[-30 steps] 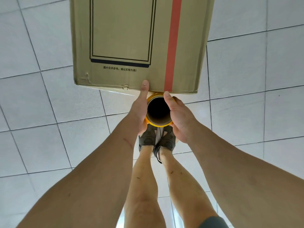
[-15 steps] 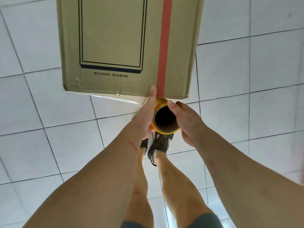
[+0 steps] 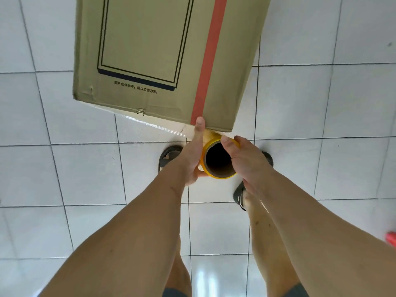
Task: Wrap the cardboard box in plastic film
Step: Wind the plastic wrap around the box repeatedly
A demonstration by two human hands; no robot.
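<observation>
left hand curled round film roll, thumb tip against box edge | right hand grips roll's other side, thumb over its rim | cardboard box just beyond both hands, on tiled floor | sandals below hands

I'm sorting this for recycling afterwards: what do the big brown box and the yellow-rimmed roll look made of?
The big brown box looks like matte corrugated cardboard, with printed black lines and dented, scuffed corners. The yellow-rimmed roll, held by the left hand and right hand, seems to have a brown paperboard core; the film itself is hardly visible.
</observation>
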